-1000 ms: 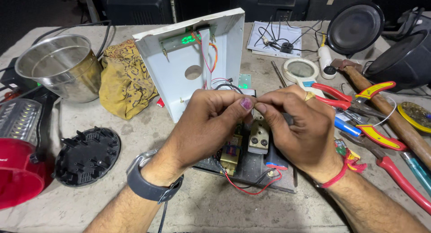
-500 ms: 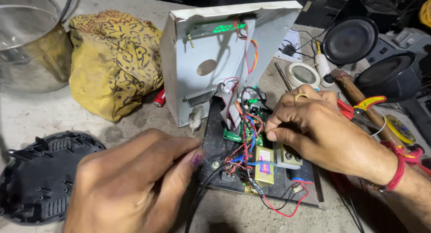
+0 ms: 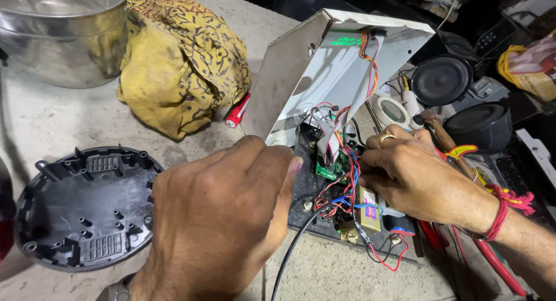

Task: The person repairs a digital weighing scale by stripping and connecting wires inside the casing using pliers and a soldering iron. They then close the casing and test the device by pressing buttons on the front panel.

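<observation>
A person's hands work inside an opened electrical unit on a cluttered repair bench. The right hand [image 3: 417, 179], a ring on one finger and a red thread at the wrist, rests curled on the black base plate [image 3: 310, 191], fingertips pressed among the red and blue wires [image 3: 339, 194] just beside the small green circuit board [image 3: 331, 169]; whether it pinches a wire cannot be told. The left hand [image 3: 223, 211] hangs loosely closed in front of the base plate, gripping nothing visible, with a black cable [image 3: 292, 249] running out beneath it. The white casing [image 3: 295, 75] stands tilted up behind both hands, tied to the board by a grey ribbon cable [image 3: 353, 110]. A yellow-wrapped transformer [image 3: 369, 207] sits just under the right hand.

The work looks to be at the stage of checking or freeing the wiring. By that reading, the next move calls for a fine grip on a single lead without straining the ribbon.

Against the frame half a second earlier, the left hand is nearer the base plate and fills more of the view, the camera has closed in, and the right hand stays planted on the wires. Left of the left hand lie a black plastic disc cover [image 3: 87, 208], a yellow cloth [image 3: 174, 63] and a steel pot [image 3: 58, 34]; red-handled pliers [image 3: 463, 153] lie beyond the right hand.
</observation>
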